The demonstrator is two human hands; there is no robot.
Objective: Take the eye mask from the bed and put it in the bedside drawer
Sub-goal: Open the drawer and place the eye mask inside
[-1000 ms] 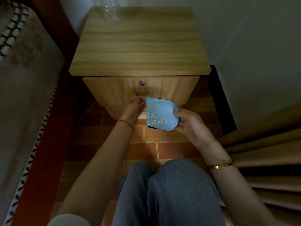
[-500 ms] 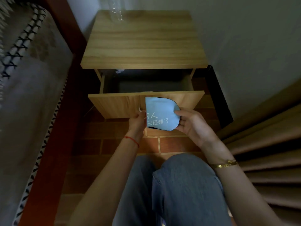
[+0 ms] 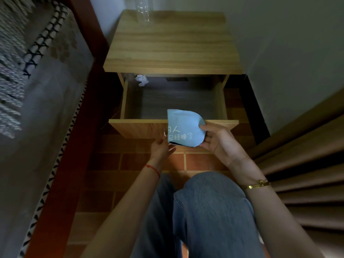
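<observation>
Right hand (image 3: 218, 141) is pinching the folded light-blue eye mask (image 3: 183, 127) by its right edge, thumb on the printed face, fingers curling behind. The mask is hanging in the air in front of the drawer (image 3: 173, 103), its upper edge overlapping the top rim of the drawer front (image 3: 137, 128), its lower part covering the middle of that front panel; it is not touching the drawer floor. White characters are showing on the mask's face, and a dark lining is peeking out along the bottom edge. Left hand (image 3: 161, 148) is sitting just below the drawer front, left of the mask, fingers loosely spread and angled upward, tips near the panel's lower edge and the mask's lower left corner; whether they are touching either, I cannot tell. The drawer is standing open under the bedside cabinet top (image 3: 172, 51), dark floor exposed. A crumpled white scrap (image 3: 141, 80) is lying in the drawer's far left corner. A clear bottle (image 3: 142, 10) is standing at the far edge of the cabinet top, partly cut off. The bed (image 3: 37, 101) is running along the left side, a curtain (image 3: 305, 175) along the right. A red string is circling the left wrist, a gold bracelet the right.
</observation>
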